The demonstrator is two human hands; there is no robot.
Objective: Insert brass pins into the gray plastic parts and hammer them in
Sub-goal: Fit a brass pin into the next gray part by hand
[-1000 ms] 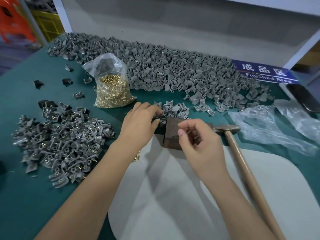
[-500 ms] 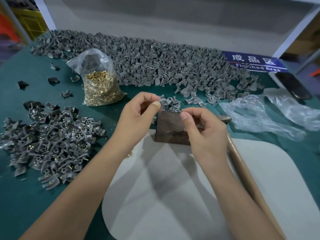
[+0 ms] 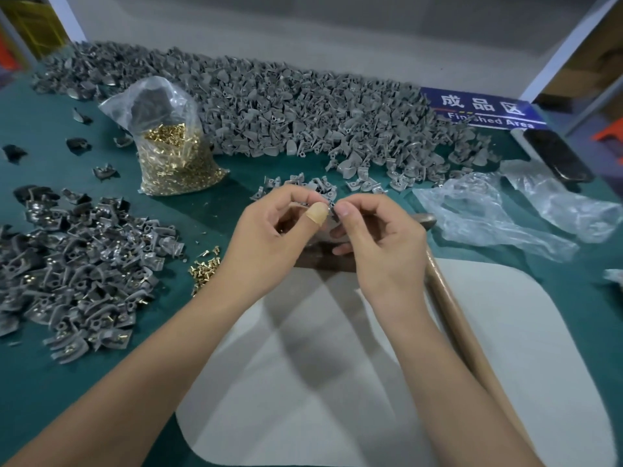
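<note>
Both hands have risen off the dark block (image 3: 323,256) and met above it, the left hand (image 3: 269,237) pinching a gray part (image 3: 332,205) and the right hand (image 3: 381,241) pinching at its right side, presumably with a pin too small to see.

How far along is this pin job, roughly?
Early, it seems. Done: the near pile of gray parts with brass pins showing. In hand: the left hand and right hand pinch one small gray plastic part. Left: the long heap of plain gray parts, far bigger; the wooden-handled hammer lies idle.

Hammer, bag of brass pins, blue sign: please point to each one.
hammer (image 3: 451,305), head view, on its wooden handle.
bag of brass pins (image 3: 175,156), head view, on the pins inside.
blue sign (image 3: 485,107), head view, on its lettered face.
</note>
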